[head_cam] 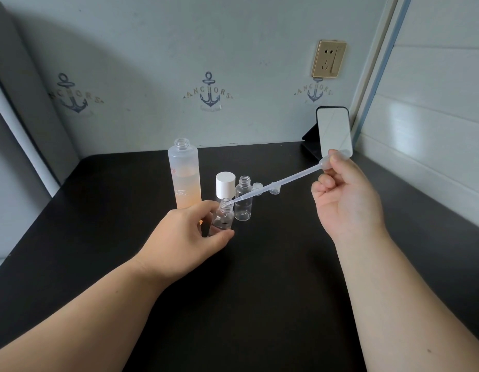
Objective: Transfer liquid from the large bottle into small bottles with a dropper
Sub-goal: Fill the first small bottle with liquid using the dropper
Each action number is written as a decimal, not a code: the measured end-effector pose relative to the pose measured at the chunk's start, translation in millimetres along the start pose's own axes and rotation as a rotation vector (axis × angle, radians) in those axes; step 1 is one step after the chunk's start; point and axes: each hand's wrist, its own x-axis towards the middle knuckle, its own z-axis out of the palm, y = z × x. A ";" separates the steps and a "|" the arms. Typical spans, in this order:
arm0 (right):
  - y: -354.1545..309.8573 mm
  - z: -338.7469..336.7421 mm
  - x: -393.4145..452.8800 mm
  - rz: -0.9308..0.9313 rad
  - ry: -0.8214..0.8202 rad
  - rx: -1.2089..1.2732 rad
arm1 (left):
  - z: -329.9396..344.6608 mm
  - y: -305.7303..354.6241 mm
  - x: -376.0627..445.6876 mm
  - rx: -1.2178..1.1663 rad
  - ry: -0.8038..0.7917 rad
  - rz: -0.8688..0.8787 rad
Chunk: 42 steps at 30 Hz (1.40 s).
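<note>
We see two bare forearms reaching in from the lower corners of the frame, no sleeves, watches or rings; our left hand (179, 237) and right hand (343, 200) are ungloved.

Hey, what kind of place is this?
Probably a home desk nook, not a lab: anchor-print wallpaper, a wall socket, and a phone propped on a dark table.

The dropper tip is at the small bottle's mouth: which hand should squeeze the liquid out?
The right hand: its fingers already pinch the bulb of the dropper. The left hand is busy gripping the small bottle, steadying it.
</note>
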 end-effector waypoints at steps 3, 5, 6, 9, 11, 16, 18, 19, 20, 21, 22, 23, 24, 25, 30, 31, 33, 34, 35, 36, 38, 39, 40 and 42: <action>0.3 0.4 0.2 -0.004 -0.004 0.009 | 0.3 1.0 -0.4 -0.003 0.005 0.013; -0.2 0.2 0.3 -0.002 -0.010 0.012 | 0.7 1.7 -0.6 -0.006 0.005 0.018; -0.5 0.2 0.3 0.000 -0.012 0.012 | 0.9 1.9 -0.7 -0.010 0.003 0.019; -1.2 0.2 -0.1 0.002 -0.022 0.001 | 0.8 1.5 -0.6 -0.014 0.011 0.023; -1.6 0.3 -0.4 -0.003 -0.022 -0.003 | 0.7 1.5 -0.9 -0.015 0.013 0.020; -2.0 0.0 -0.8 -0.016 -0.002 -0.033 | 0.0 1.6 -1.2 0.000 0.017 0.015; -1.3 0.2 -0.4 -0.016 0.023 -0.044 | -0.3 2.5 -1.1 -0.004 0.007 0.009; -0.9 0.4 -0.3 -0.011 0.040 -0.040 | -0.5 3.0 -1.1 -0.006 0.003 0.006; -0.6 0.8 -0.4 -0.003 0.054 -0.032 | -0.7 3.0 -1.1 -0.008 0.004 0.005; -0.3 1.2 -0.7 0.003 0.062 -0.022 | -0.6 3.2 -0.9 -0.010 0.006 0.003; -0.5 1.6 -1.1 0.010 0.066 -0.012 | -0.5 2.9 -0.7 -0.013 0.007 -0.001; -0.6 1.8 -1.7 0.015 0.068 -0.005 | -0.2 3.1 -0.8 -0.018 0.006 -0.006; -0.9 1.9 -2.2 0.022 0.072 0.001 | 0.0 3.0 -0.6 -0.022 0.002 -0.011; -1.2 1.9 -2.6 0.030 0.078 0.007 | 0.1 3.1 -0.5 -0.027 -0.002 -0.012; -1.8 2.7 -3.8 0.061 0.114 0.036 | -1.2 2.5 -1.5 -0.053 0.030 0.019; -2.0 2.9 -3.9 0.064 0.120 0.039 | -2.2 2.3 -2.5 -0.073 0.068 0.032; -1.9 3.1 -4.0 0.071 0.128 0.046 | -5.0 2.7 -4.6 -0.155 0.191 0.048; -1.8 2.9 -3.8 0.075 0.131 0.049 | -6.5 3.5 -5.5 -0.204 0.271 0.052; -1.6 2.7 -3.5 0.078 0.133 0.050 | -7.6 4.2 -6.1 -0.244 0.363 0.047; -1.4 2.4 -3.2 0.080 0.132 0.050 | -8.6 4.5 -6.2 -0.273 0.456 0.023; -1.2 2.4 -3.0 0.083 0.125 0.049 | -10.3 3.3 -3.8 -0.310 0.604 -0.067; -1.0 2.5 -3.1 0.083 0.124 0.052 | -10.8 1.8 -1.7 -0.317 0.650 -0.113; -0.9 2.6 -3.2 0.084 0.124 0.056 | -11.3 0.1 0.3 -0.322 0.671 -0.152; -0.7 2.9 -3.5 0.086 0.125 0.060 | -10.2 -5.3 4.8 -0.349 0.610 -0.207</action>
